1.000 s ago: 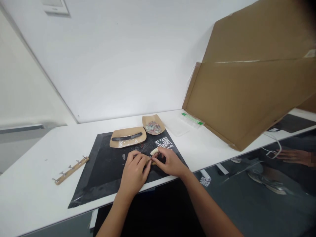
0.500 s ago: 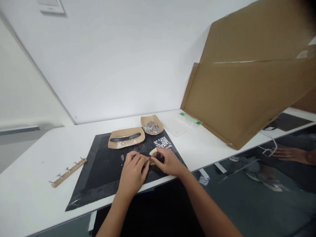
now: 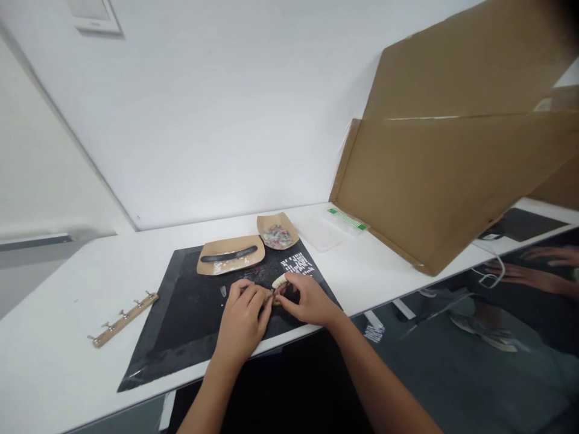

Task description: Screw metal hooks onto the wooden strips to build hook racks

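My left hand (image 3: 244, 313) rests low on the black mat (image 3: 181, 322), fingers bent and pressed together at a small thing hidden between the two hands. My right hand (image 3: 310, 301) meets it from the right, thumb and fingers pinched at the same spot. What they grip is too small and covered to make out. A cream ribbed cover, like a finger cot (image 3: 279, 281), sits at a fingertip of my right hand. Just beyond the hands, a dark curved nail file (image 3: 228, 255) lies in a brown paper tray (image 3: 208, 265). A small clear nail tip (image 3: 223, 291) lies left of my fingers.
Another paper tray (image 3: 289, 222) holds colourful bits. Several small white pieces (image 3: 296, 263) lie on the mat's right. A wooden strip with metal posts (image 3: 122, 319) is at left. A clear packet (image 3: 348, 220) lies by a large cardboard box (image 3: 416, 181). Another person's hand (image 3: 520, 274) shows at right.
My right fingers have closed in slightly toward my left fingertips. The view has shifted a little. At the far right, a second hand of the other person has come into view.
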A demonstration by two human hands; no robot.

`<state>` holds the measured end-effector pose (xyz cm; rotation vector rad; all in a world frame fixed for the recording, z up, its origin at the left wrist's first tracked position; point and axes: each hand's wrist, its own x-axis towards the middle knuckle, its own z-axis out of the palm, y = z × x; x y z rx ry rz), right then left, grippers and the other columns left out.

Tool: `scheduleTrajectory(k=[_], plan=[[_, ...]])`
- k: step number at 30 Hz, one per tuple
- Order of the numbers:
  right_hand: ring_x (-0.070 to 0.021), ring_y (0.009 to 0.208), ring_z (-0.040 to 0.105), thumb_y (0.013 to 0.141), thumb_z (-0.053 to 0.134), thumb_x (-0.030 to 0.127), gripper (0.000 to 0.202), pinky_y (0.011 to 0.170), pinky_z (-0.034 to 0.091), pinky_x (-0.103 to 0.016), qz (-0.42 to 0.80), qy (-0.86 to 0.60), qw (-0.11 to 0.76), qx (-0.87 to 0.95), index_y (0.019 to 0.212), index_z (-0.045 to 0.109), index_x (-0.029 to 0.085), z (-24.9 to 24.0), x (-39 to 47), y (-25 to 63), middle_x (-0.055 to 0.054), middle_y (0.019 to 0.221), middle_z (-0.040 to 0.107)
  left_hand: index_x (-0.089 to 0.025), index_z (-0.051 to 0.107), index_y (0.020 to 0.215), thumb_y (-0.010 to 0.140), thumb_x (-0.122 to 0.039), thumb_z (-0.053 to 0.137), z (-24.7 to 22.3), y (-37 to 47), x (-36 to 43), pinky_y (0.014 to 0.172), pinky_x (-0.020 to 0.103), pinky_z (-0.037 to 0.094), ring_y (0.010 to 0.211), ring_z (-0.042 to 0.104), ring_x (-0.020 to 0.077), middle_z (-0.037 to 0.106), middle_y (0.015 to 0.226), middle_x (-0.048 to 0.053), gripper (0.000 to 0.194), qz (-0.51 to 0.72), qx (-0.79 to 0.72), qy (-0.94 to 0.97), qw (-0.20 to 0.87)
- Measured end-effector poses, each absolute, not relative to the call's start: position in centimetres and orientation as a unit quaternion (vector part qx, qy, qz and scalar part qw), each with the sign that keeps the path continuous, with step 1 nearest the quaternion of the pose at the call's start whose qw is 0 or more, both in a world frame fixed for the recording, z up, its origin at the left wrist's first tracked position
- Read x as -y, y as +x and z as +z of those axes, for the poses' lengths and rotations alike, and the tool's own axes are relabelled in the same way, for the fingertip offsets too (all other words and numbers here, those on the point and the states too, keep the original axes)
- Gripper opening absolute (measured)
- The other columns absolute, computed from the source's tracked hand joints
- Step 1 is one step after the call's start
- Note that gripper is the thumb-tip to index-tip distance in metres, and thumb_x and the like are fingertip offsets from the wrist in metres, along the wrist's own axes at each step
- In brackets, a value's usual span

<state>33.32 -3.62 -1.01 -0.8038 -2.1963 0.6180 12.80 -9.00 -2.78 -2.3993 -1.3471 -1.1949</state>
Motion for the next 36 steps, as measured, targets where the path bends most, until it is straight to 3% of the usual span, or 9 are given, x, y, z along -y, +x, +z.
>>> scheduleTrajectory(k=[36], plan=[[-0.0201,0.087,0.069,0.089,0.069,0.011,0.015,0.081,0.053,-0.031,0.216,-0.312,0.354,0.855,0.097,0.065,0.023,-1.47,3.3,33.21,-0.002,0.093,0.073,-0.02,0.067,0.11,0.103,-0.015,0.061,-3.02,12.43,9.02,0.097,0.048,0.05,0.102,0.061,0.0287,0.076,0.102,0.007,0.011,-0.409,0.459,-0.783,0.095]])
